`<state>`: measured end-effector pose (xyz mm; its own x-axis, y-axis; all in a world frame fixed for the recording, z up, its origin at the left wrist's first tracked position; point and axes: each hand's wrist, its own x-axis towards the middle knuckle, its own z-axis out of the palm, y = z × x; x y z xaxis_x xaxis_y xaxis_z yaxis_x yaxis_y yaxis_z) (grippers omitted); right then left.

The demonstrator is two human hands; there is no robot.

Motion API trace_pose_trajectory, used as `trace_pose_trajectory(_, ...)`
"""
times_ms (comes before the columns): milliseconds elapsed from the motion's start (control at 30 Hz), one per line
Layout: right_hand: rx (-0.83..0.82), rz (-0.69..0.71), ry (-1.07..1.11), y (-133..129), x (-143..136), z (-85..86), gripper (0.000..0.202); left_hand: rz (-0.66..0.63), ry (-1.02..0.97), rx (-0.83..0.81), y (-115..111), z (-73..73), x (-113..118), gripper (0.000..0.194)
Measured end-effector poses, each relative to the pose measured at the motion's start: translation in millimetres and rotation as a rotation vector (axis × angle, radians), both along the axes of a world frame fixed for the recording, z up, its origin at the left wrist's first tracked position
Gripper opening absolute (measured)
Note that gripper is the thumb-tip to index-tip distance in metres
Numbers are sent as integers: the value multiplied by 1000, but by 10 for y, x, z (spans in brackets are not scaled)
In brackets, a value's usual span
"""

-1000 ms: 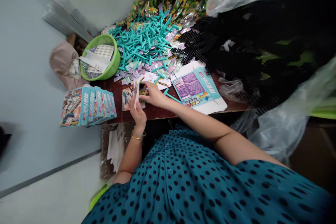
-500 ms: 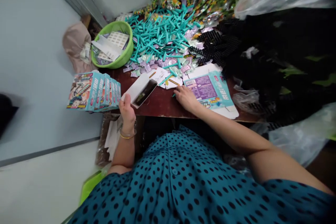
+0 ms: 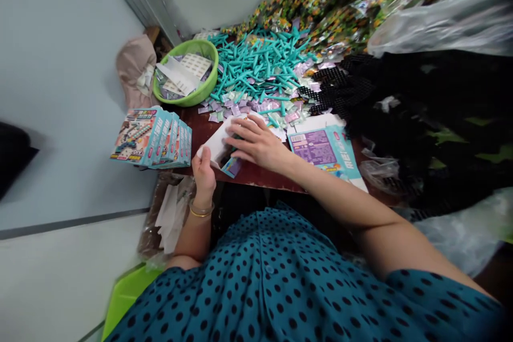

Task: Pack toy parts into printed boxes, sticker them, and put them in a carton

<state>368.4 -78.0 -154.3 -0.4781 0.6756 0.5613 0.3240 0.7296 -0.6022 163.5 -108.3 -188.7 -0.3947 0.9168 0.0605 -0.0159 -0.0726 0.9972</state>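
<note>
My left hand (image 3: pixel 204 171) grips the near left end of a small carton (image 3: pixel 221 141), white on its visible side, with its opening turned towards me. A blue and purple flap (image 3: pixel 231 168) shows at its lower edge. Over the opening lies my right hand (image 3: pixel 258 144), fingers stretched and spread, covering much of the carton. Something dark and teal shows under those fingertips; whether they touch or hold it is hidden. Right of the hand, a flattened teal and purple box (image 3: pixel 315 147) rests on the table.
A row of filled-out teal boxes (image 3: pixel 154 136) stands left. Behind are a green basin (image 3: pixel 206 88) with cards and packets, a heap of teal plastic sticks (image 3: pixel 260 61), small sachets (image 3: pixel 232 104) and bagged colourful pieces (image 3: pixel 312 5). Black gridded pieces (image 3: pixel 332 83) lie right.
My right hand has moved left and up from the tabletop, where a teal tip showed by its fingers, onto the carton's opening. My left hand keeps its hold. The view has shifted slightly.
</note>
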Motion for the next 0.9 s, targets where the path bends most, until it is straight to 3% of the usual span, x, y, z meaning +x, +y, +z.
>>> trace_pose_trajectory(100,68,96,-140,-38,-280,-164,36,22,-78,14,33,-5,-26,53)
trace_pose_trajectory(233,42,155,-336,-135,-472,-120,37,41,-108,21,107,10,-61,57)
trace_pose_trajectory(333,-29,102,-170,-57,-401,-78,35,32,-93,18,138,-10,-76,56)
trace_pose_trajectory(467,-400,-112,268,157,-222,-321,50,88,5,78,-15,-235,-62,57)
trace_pose_trajectory(600,-847,19,550,275,-210,-587,72,167,54,18,-252,-474,-33,56)
trace_pose_trajectory(700,-1003,91,628,321,-236,-561,61,16,22,-22,-245,-418,-57,48)
trace_pose_trajectory(800,-873,132,490,394,-240,-431,42,-162,24,-17,-92,-243,-90,43)
trace_pose_trajectory(900,-513,47,295,462,-218,-314,28,-220,34,-23,56,-108,-111,42)
